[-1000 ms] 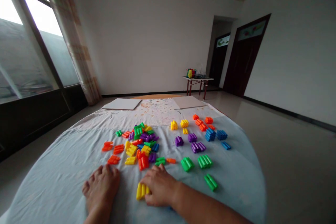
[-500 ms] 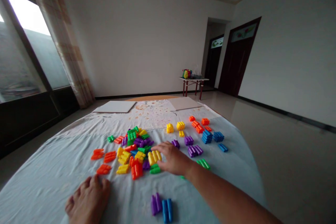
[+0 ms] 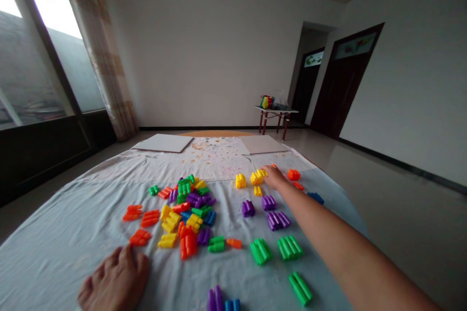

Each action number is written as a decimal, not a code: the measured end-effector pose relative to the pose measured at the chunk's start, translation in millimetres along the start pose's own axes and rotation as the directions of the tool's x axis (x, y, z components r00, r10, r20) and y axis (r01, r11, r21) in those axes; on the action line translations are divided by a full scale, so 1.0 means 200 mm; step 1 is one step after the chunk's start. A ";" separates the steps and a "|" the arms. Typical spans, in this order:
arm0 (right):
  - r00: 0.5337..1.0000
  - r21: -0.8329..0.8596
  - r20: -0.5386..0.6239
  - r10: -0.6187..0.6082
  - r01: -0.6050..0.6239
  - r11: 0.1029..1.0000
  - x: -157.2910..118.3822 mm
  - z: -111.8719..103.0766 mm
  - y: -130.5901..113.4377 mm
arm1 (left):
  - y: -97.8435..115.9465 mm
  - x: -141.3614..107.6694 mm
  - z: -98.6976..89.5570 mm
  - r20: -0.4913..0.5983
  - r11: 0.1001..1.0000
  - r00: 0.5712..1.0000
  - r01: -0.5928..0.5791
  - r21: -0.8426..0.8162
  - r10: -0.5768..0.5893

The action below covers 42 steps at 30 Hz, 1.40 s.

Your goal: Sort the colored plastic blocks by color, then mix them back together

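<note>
Gripping a yellow ribbed toy block [image 3: 261, 173] by its right-hand end, the right hand [image 3: 273, 176] reaches out at two o'clock from the mixed heap of toy blocks [image 3: 188, 244], its forearm running back toward five o'clock. The held block is at a yellow cluster [image 3: 256, 181] and overlaps it in view; whether the two are joined cannot be told. A second yellow cluster [image 3: 240, 181] sits at nine o'clock from there, and a small yellow block [image 3: 258, 191] just below at six.

At three o'clock from the right hand lies an orange cluster [image 3: 294, 174]; at four, a blue cluster [image 3: 315, 198] shows partly behind the forearm.

The left hand [image 3: 115, 279] lies loose and palm down on the tablecloth [image 3: 175, 282] at eight o'clock from the heap, fingers uncurled. Its nearest block is an orange-red one [image 3: 140, 237], at one o'clock from its fingertips; two more orange-red blocks lie beyond.

Three purple clusters [image 3: 278, 221] stand at three o'clock from the heap, with two green clusters [image 3: 290, 248] and a two-tube green block [image 3: 301, 288] around four. At five, a purple block [image 3: 216, 299] sits beside a blue block [image 3: 232, 305], both cut by the lower edge. A white board [image 3: 166, 143] lies flat at eleven.
</note>
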State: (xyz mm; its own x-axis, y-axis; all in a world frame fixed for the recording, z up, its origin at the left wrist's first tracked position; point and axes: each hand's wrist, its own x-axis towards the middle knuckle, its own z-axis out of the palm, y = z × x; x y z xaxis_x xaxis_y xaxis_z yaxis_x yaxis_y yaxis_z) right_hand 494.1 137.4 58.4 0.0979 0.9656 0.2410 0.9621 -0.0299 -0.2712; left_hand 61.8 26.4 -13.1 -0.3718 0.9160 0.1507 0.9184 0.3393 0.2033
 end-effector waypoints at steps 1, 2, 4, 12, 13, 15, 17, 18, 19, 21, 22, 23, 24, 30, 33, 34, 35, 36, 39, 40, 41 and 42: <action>1.000 -0.012 0.010 0.008 -0.008 1.000 0.02 0.02 0.01 | 0.00 0.00 0.01 0.001 1.000 1.000 -0.001 0.022 0.001; 1.000 -0.022 0.020 0.013 -0.013 1.000 0.05 0.04 0.01 | -0.01 0.00 0.01 0.002 0.999 1.000 -0.004 0.046 0.004; 0.999 -0.036 0.038 0.015 -0.013 0.999 0.09 0.08 0.02 | -0.02 0.01 0.03 -0.002 0.998 1.000 -0.002 0.070 0.002; 0.998 -0.034 0.055 -0.019 0.021 0.999 0.09 0.08 -0.02 | -0.02 0.02 0.02 0.047 0.997 0.999 0.006 0.081 -0.009; 0.999 -0.029 0.042 -0.029 0.030 0.999 0.08 0.05 -0.03 | -0.01 0.02 0.01 0.050 0.995 0.999 0.017 0.093 -0.022; 0.998 -0.011 0.014 -0.066 0.066 0.998 0.05 0.01 -0.08 | 0.02 -0.01 -0.02 0.046 0.993 0.998 0.026 0.115 -0.031; 0.992 0.015 -0.011 -0.129 0.129 0.992 -0.02 -0.03 -0.16 | 0.04 -0.03 -0.04 0.035 0.994 0.999 0.010 0.112 -0.014; 0.983 0.046 -0.021 -0.185 0.186 0.982 -0.07 -0.05 -0.21 | 0.05 -0.04 -0.05 0.030 0.995 1.000 0.003 0.102 -0.006; 0.967 0.089 -0.025 -0.252 0.253 0.963 -0.14 -0.06 -0.27 | 0.06 -0.05 -0.06 0.021 0.996 1.000 -0.001 0.090 -0.001; 0.906 0.224 -0.020 -0.422 0.416 0.882 -0.31 -0.08 -0.40 | 0.07 -0.06 -0.07 0.003 0.998 1.000 -0.006 0.070 0.006; 0.869 0.288 0.019 -0.494 0.468 0.835 -0.41 -0.09 -0.46 | 0.08 -0.06 -0.07 -0.005 0.998 1.000 -0.009 0.063 0.009; 0.832 0.330 0.078 -0.550 0.499 0.802 -0.51 -0.09 -0.51 | 0.08 -0.07 -0.08 -0.012 0.998 1.000 -0.011 0.058 0.012; 0.796 0.346 0.137 -0.589 0.519 0.782 -0.61 -0.09 -0.56 | 0.08 -0.07 -0.08 -0.016 0.998 1.000 -0.012 0.054 0.013; 0.717 0.269 0.398 -0.573 0.506 0.820 -0.97 -0.05 -0.69 | 0.08 -0.09 -0.08 -0.049 0.999 0.998 -0.030 0.029 0.032; 0.701 0.249 0.460 -0.545 0.488 0.837 -1.03 0.00 -0.71 | 0.08 -0.08 -0.06 -0.054 0.999 0.998 -0.030 0.011 0.031; 0.699 0.247 0.465 -0.543 0.486 0.838 -1.04 0.02 -0.72 | 0.07 -0.08 -0.06 -0.057 1.000 0.998 -0.029 0.006 0.029; 0.701 0.249 0.463 -0.542 0.484 0.839 -1.05 0.03 -0.73 | 0.07 -0.08 -0.06 -0.062 1.000 0.998 -0.028 0.002 0.029; 0.704 0.256 0.454 -0.545 0.483 0.837 -1.05 0.04 -0.75 | 0.07 -0.08 -0.06 -0.067 1.000 0.997 -0.030 0.000 0.029; 0.722 0.305 0.400 -0.564 0.475 0.825 -1.05 0.07 -0.79 | 0.07 -0.08 -0.06 -0.077 0.999 0.996 -0.039 0.000 0.038; 0.735 0.318 0.381 -0.561 0.465 0.826 -1.04 0.08 -0.80 | 0.07 -0.08 -0.07 -0.077 0.999 0.996 -0.041 0.001 0.041; 0.750 0.326 0.363 -0.552 0.453 0.830 -1.04 0.08 -0.80 | 0.07 -0.09 -0.07 -0.077 0.999 0.996 -0.042 0.001 0.042; 0.766 0.331 0.344 -0.542 0.441 0.834 -1.03 0.09 -0.81 | 0.07 -0.09 -0.07 -0.076 0.999 0.996 -0.043 0.000 0.043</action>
State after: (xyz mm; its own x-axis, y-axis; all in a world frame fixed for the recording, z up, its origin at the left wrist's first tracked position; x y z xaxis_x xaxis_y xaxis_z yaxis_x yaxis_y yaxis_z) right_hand 314.3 -52.6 36.3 -0.5345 0.8451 0.0108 0.7611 0.4869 -0.4285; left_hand 79.3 12.1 1.0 -0.3412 0.9108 0.2324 0.9336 0.2995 0.1969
